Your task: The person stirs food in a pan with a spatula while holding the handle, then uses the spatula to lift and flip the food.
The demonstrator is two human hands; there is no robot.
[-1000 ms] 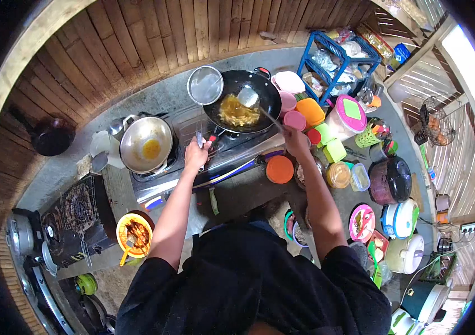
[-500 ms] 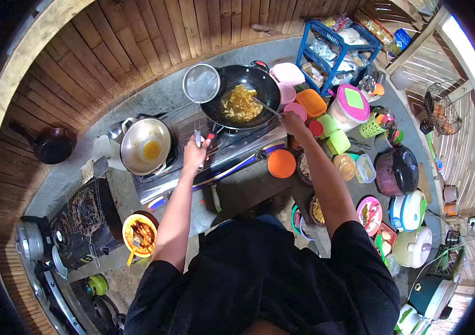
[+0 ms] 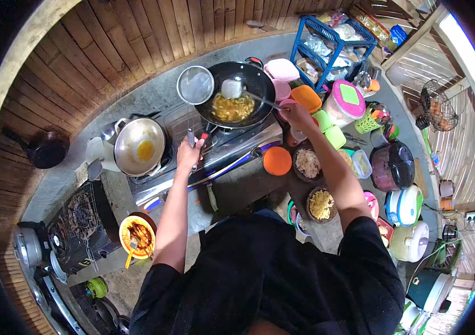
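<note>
A wire-mesh strainer [image 3: 195,85] is gripped by its handle in my left hand [image 3: 190,153], its round mesh up at the left rim of the black wok [image 3: 254,78]. The wok's red-and-black handle [image 3: 206,134] comes close to those fingers; whether they touch it I cannot tell. My right hand [image 3: 298,115] is closed around the handle of a metal spatula [image 3: 232,88]. Its blade is raised above the wok, at the far side of the pale pieces of food [image 3: 232,108] frying in yellowish oil.
A metal pan [image 3: 139,146] with some oil sits on the left burner of the stove [image 3: 232,153]. Right of the wok are an orange bowl [image 3: 277,161], plastic containers [image 3: 306,99] and a blue rack [image 3: 332,53]. A knife [image 3: 212,197] and a bowl of red sauce [image 3: 138,234] lie nearer.
The spatula has come up out of the food, so its blade now shows above the wok. My right arm has shifted, uncovering bowls beside it. My left hand keeps hold of the strainer.
</note>
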